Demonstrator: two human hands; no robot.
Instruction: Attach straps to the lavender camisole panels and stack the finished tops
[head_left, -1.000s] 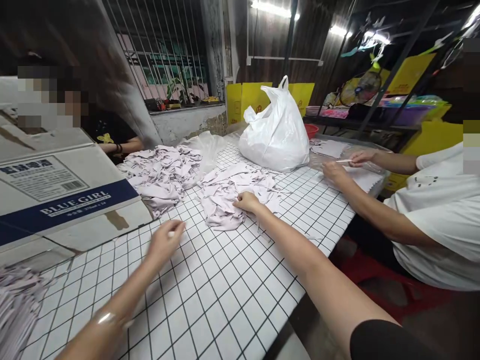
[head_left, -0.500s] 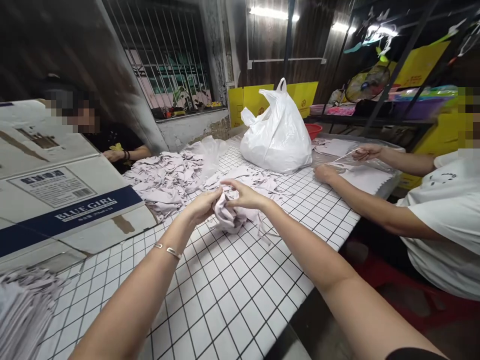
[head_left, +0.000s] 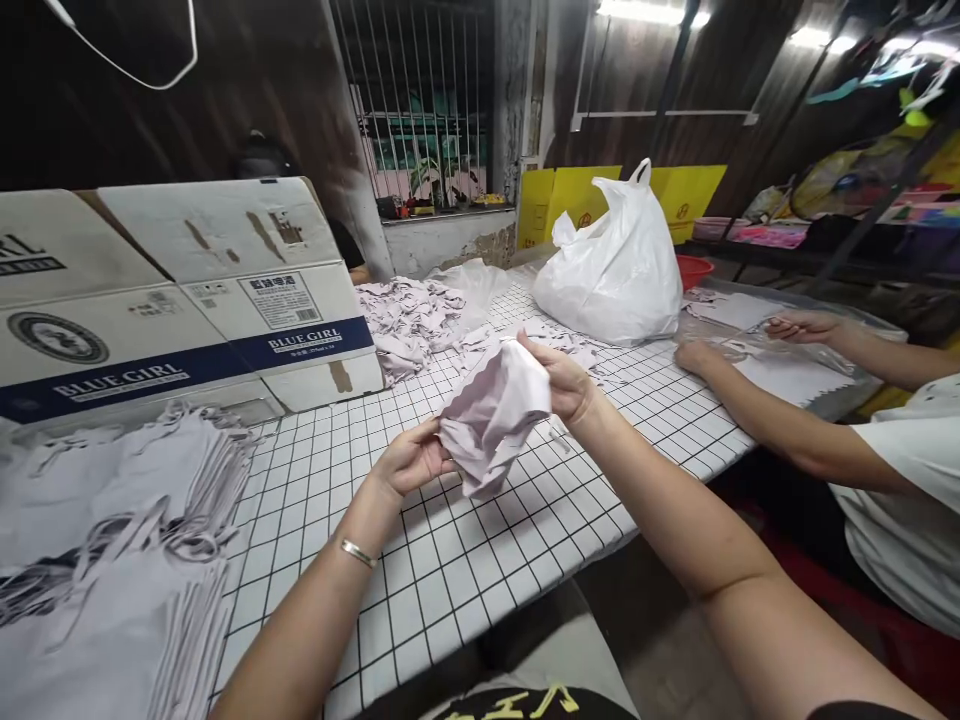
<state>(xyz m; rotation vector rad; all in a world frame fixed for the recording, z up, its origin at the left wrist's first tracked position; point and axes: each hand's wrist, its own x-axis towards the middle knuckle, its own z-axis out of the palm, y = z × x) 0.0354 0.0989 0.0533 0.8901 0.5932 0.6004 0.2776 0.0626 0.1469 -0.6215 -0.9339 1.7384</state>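
Observation:
A pale lilac cloth pouch point(head_left: 495, 410) is held up above the checked table, partly spread between my two hands. My left hand point(head_left: 412, 458) pinches its lower left edge between thumb and fingers. At the upper right corner, my right hand point(head_left: 561, 378) grips the fabric, its fingertips partly behind the cloth. A thin cord end dangles near my right wrist. Behind the pouch lies a loose heap of the same lilac fabric point(head_left: 416, 318). Flattened pouches with cords form neat stacks point(head_left: 142, 590) at the left.
A white and blue cardboard box point(head_left: 300, 290) stands along the left of the checked table point(head_left: 360, 590). A full white plastic bag point(head_left: 611, 280) sits at the back, near a red bowl point(head_left: 694, 270). On the right, a co-worker's hands point(head_left: 802, 325) handle similar pieces.
The crumpled fabric in my hands is now lifted nearer and spread out, my hands farther apart. The view has swung left, showing more of the box and the stacks.

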